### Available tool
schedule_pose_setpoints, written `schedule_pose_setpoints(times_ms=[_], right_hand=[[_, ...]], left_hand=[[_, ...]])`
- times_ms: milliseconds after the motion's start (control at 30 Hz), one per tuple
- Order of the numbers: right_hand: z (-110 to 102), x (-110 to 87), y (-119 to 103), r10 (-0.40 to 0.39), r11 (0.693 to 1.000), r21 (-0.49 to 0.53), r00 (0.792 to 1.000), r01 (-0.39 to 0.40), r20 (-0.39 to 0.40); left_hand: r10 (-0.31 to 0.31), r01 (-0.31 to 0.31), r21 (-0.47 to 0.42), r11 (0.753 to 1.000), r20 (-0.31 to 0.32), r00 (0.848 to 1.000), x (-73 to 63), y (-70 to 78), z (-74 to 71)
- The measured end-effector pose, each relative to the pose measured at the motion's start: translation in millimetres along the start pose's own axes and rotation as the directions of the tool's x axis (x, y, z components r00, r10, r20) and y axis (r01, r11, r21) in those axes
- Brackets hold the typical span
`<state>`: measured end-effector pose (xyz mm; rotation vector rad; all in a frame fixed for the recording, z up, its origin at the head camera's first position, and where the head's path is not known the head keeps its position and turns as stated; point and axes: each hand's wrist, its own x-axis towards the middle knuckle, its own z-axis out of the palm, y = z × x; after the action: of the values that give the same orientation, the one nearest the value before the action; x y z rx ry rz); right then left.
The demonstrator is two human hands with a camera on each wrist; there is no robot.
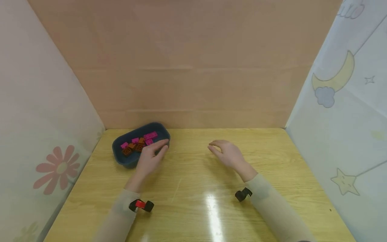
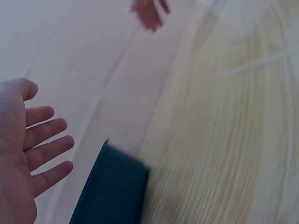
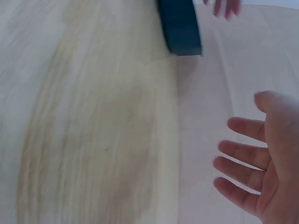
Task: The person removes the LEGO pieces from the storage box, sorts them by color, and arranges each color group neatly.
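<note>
A dark blue basin (image 1: 121,162) stands at the back left of the table, with several magenta bricks (image 1: 150,135) and brown bricks (image 1: 127,152) inside. My left hand (image 1: 150,159) hovers over the basin's right front side and hides part of its rim; its fingers are relaxed and hold nothing. In the left wrist view that hand (image 2: 28,149) shows spread fingers beside the basin (image 2: 114,186). Right of the basin, my right hand (image 1: 228,154) hangs above the bare wood with loosely bent fingers. The right wrist view shows its palm (image 3: 275,163) holding nothing.
The light wooden table (image 1: 193,188) meets a tan backdrop (image 1: 193,90) behind. A flower-printed panel (image 1: 61,168) borders it on the left, a panel with moon and star prints (image 1: 335,80) on the right. Camera bands (image 1: 140,205) circle both wrists.
</note>
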<state>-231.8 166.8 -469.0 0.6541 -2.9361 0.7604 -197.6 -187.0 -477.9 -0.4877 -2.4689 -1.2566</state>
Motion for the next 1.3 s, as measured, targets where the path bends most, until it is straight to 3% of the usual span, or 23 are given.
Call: schedule_pose_setpoints(times_ms=[100, 167, 233, 300, 367, 433, 533, 667, 867, 1000, 1067, 1133, 1300], right_hand=[[-5, -1.7, -3, 0.013, 0.999, 0.052, 1.0, -0.013, 0.001], [-8, -2.3, -5, 0.014, 0.996, 0.084, 1.0, -0.014, 0.005], [-9, -2.6, -6, 0.009, 0.993, 0.115, 1.0, -0.01, 0.007], [-9, -2.9, -7, 0.009, 0.99, 0.144, 1.0, -0.01, 0.006], [-7, -3.1, -8, 0.012, 0.985, 0.173, 1.0, -0.013, 0.007], [-6, -3.6, -9, 0.013, 0.981, 0.196, 1.0, -0.015, 0.008], [-4, -3.8, -11, 0.006, 0.977, 0.213, 1.0, -0.008, 0.008], [-2, -2.5, -14, -0.011, 0.975, 0.224, 1.0, 0.008, 0.011], [-1, -0.8, -19, -0.017, 0.97, 0.243, 1.0, 0.011, 0.022], [-1, -1.6, -19, -0.023, 0.97, 0.241, 1.0, 0.017, 0.022], [-1, -2.0, -19, -0.025, 0.97, 0.243, 0.999, 0.019, 0.022], [-1, -2.3, -18, -0.026, 0.969, 0.247, 0.999, 0.02, 0.023], [0, -3.2, -15, -0.03, 0.967, 0.252, 0.999, 0.022, 0.025]], left_hand=[[-0.021, 0.019, -0.014, 1.0, -0.173, 0.985, -10.0, -10.9, -25.4], [-0.056, 0.05, -0.03, 0.998, -0.292, 0.955, -17.4, -19.3, -41.2], [-0.116, 0.108, -0.043, 0.993, -0.411, 0.904, -25.8, -28.7, -54.7], [-0.199, 0.185, -0.079, 0.98, -0.5, 0.843, -34.4, -37.7, -65.2], [-0.296, 0.265, -0.137, 0.954, -0.538, 0.789, -42.2, -46.0, -72.5], [-0.388, 0.333, -0.2, 0.921, -0.525, 0.757, -49.1, -53.1, -75.8], [-0.489, 0.408, -0.27, 0.872, -0.447, 0.749, -56.8, -63.0, -74.2], [-0.554, 0.458, -0.318, 0.83, -0.382, 0.74, -61.4, -70.6, -67.5], [-0.56, 0.46, -0.323, 0.827, -0.398, 0.727, -62.7, -74.2, -61.8], [-0.589, 0.513, -0.29, 0.808, -0.389, 0.708, -64.4, -75.6, -60.2], [-0.593, 0.527, -0.271, 0.805, -0.386, 0.706, -65.2, -77.3, -59.7], [-0.593, 0.536, -0.255, 0.805, -0.384, 0.708, -64.9, -79.4, -58.9], [-0.589, 0.535, -0.246, 0.808, -0.348, 0.73, -62.0, -81.3, -57.3]])
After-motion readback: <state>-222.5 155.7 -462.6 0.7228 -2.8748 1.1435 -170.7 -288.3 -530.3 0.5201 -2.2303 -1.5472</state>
